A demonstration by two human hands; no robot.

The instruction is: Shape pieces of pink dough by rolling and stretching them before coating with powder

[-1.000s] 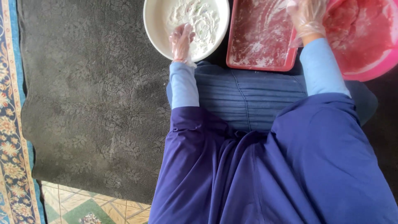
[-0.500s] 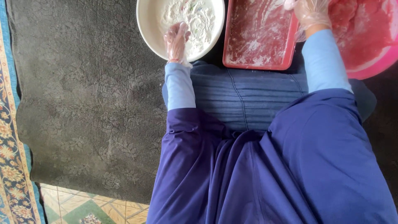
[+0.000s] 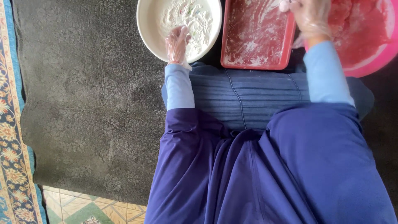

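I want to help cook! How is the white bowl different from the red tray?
The round white bowl is deep; the rectangular red tray is shallow. The bowl holds a floury heap, touched by the left hand; the tray has only a dusting. Both sit on the floor.

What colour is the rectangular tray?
Red, dusted with white flour; the tray shows in the head view.

The white bowl (image 3: 149, 29), red tray (image 3: 257, 62) and pink basin (image 3: 373, 54) sit side by side along the top, nearly touching, so little room lies between them. The left hand (image 3: 177, 43) rests over the bowl's near rim; the right hand (image 3: 309, 18) hangs between tray and basin. Left of the bowl, the dark mat (image 3: 83, 103) lies open as far as the patterned rug (image 3: 12, 145).
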